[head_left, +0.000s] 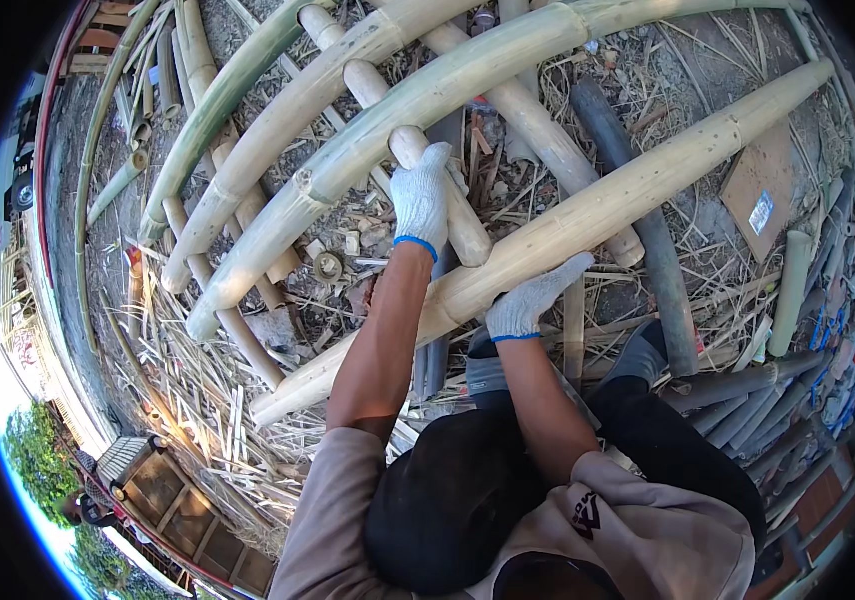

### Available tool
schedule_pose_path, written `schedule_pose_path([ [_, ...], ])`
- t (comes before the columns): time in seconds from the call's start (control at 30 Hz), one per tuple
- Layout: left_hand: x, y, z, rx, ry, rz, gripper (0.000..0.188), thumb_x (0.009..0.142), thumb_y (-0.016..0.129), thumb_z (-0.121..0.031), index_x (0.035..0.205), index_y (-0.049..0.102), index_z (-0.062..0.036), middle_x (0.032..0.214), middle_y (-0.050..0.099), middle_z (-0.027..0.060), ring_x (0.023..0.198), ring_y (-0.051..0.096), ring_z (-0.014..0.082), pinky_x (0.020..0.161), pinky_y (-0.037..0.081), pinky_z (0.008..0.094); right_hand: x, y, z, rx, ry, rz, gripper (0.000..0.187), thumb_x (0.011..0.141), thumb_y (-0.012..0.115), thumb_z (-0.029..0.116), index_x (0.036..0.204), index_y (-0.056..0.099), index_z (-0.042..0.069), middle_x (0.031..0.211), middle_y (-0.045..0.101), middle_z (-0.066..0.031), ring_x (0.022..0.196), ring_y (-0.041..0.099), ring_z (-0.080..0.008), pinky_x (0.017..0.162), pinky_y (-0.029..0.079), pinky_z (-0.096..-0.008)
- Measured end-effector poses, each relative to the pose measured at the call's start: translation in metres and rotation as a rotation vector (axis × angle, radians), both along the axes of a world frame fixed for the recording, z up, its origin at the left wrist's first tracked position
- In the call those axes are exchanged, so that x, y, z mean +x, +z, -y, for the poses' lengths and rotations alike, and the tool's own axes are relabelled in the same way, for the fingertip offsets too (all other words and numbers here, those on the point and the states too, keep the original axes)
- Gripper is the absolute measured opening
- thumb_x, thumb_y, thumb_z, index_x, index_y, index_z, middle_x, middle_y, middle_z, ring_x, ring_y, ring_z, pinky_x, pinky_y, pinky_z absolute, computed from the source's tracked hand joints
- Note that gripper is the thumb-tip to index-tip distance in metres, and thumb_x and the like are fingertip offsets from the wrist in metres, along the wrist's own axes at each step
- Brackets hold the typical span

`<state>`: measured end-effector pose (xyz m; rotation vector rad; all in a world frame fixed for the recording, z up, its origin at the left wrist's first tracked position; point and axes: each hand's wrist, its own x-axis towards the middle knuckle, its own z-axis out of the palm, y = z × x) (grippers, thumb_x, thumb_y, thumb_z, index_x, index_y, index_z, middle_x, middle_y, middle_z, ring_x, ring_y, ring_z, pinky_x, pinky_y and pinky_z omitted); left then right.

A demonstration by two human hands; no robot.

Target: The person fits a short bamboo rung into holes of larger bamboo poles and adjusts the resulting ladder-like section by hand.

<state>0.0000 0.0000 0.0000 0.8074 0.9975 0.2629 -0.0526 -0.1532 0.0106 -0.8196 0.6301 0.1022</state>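
Long pale bamboo pole (587,210), mid-frame, touches the white-gloved right hand (537,297); white-gloved left hand (420,197) is on a pale round stick (466,232) (can't tell if either grip is closed).

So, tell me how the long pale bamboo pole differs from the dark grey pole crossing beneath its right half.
The long pale bamboo pole is cream-coloured; the dark grey round pole is darker. The pale pole looks longer than the dark one. The right hand is against the pale pole, apart from the dark one. Both are round.
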Motion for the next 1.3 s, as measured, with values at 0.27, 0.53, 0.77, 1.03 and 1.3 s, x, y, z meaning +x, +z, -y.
schedule_pose_path([
  [0.27,-0.035,0.018,-0.055,0.251,0.047,-0.027,0.023,0.083,0.07,-0.02,0.076,0.064,0.0007,0.065,0.063,0.0101,0.053,0.061,0.0214,0.051,0.049,0.0354,-0.005,-0.002,-0.033,0.137,0.349,0.091,0.074,0.089,0.059,0.069,0.123,0.052,0.003,0.114,0.06,-0.0113,0.105,0.061,-0.0296,0.097,0.05,-0.0478],
  [0.53,-0.034,0.02,-0.063,0.396,0.001,-0.093,0.026,0.084,0.07,-0.024,0.076,0.064,0.0009,0.065,0.063,0.0099,0.054,0.062,0.0214,0.052,0.05,0.0354,-0.01,0.017,-0.048,0.027,0.245,-0.084,0.074,0.089,0.058,0.07,0.127,0.052,0.007,0.107,0.06,-0.0124,0.097,0.063,-0.0291,0.089,0.055,-0.0462],
  [0.77,-0.066,0.022,-0.082,0.164,0.098,-0.128,0.025,0.089,0.075,-0.026,0.096,0.062,-0.0056,0.069,0.061,0.0056,0.055,0.06,0.0206,0.051,0.052,0.034,-0.024,0.01,-0.059,-0.23,0.249,-0.155,0.063,0.097,0.069,0.035,0.14,0.046,-0.004,0.123,0.062,-0.0122,0.11,0.061,-0.0206,0.096,0.05,-0.0356],
  [1.03,-0.065,0.06,-0.059,1.029,-0.626,-0.616,0.062,0.091,0.071,-0.043,0.124,0.057,0.0079,0.11,0.07,0.0259,0.1,0.069,0.0381,0.089,0.054,0.0438,0.009,0.1,0.033,-0.62,0.803,-0.315,0.061,0.09,0.072,0.05,0.12,0.062,-0.003,0.111,0.071,-0.0183,0.103,0.069,-0.0245,0.091,0.053,-0.0366],
  [1.3,-0.09,0.215,0.028,0.86,-1.116,-0.806,0.054,0.087,0.071,-0.043,0.11,0.067,0.0055,0.096,0.073,0.0208,0.093,0.07,0.0347,0.088,0.053,0.0426,0.037,0.255,0.134,-0.213,0.555,-0.402,0.039,0.096,0.072,0.037,0.115,0.062,0.004,0.098,0.068,-0.0055,0.093,0.067,-0.0129,0.079,0.053,-0.0254],
])
